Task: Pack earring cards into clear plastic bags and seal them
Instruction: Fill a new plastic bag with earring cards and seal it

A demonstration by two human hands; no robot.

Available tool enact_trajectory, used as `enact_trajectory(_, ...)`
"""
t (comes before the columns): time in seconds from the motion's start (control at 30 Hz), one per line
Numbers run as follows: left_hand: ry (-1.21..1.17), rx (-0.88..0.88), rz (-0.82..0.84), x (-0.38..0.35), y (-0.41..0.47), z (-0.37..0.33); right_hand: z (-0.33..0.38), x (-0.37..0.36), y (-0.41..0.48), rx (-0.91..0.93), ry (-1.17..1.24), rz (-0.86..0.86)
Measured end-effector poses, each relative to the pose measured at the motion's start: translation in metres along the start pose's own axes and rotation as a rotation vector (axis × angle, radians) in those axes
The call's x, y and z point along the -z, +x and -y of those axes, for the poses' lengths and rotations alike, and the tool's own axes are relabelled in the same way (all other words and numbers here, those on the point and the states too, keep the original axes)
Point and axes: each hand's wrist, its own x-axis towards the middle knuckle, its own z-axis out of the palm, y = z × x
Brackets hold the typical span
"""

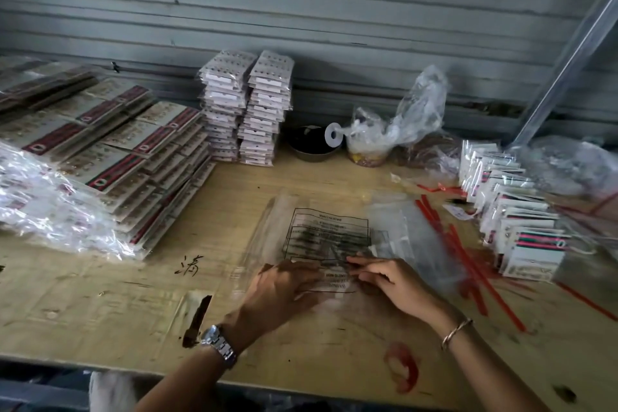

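Tan worktop pushed against a grey ribbed shutter wall. Mid-table, both hands are on one clear plastic bag w/ black printed warning text, lying flat. L hand has fingers curled down onto the bag's near edge, gripping it. R hand pinches the same edge btwn thumb and fingers, and the tips of the two hands nearly meet. Motion blur here, so no finer detail of the hold. Watch on L wrist, thin bracelet on R wrist.

Just right of the grip: loose pile of empty clear bags, then red strips scattered over the top. Further right, a row of earring cards standing on edge, white w/ pink-green stripes.

Beyond the grip, at the wall: two tall stacks of bagged white cards, a dark bowl, a white ring, a crumpled plastic sack.

Left of the grip, well apart: broad stacks of cards w/ red bands, shiny wrap spilling over their near side. Red smear on the top, nearer than the R wrist.
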Motion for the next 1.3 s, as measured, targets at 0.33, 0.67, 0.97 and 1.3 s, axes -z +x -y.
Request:
enact_trajectory(0.33, 0.1, -0.14, 0.122, 0.016, -0.001, -0.002, 0.009, 0.017, 0.009, -0.079, 0.061, -0.063)
enact_trajectory(0.67, -0.093, 0.025, 0.065, 0.011, 0.007, -0.008, 0.007, 0.025, 0.013, -0.102, -0.08, -0.051)
enact_trajectory(0.97, 0.081, 0.175, 0.076, 0.002, 0.02, -0.028, 0.053, 0.0, 0.0, 0.253, -0.094, -0.568)
enact_trajectory(1.3, -0.07, 0.237, 0.085, -0.009, 0.033, -0.039, 0.072, -0.074, -0.028, 0.088, -0.443, -0.438)
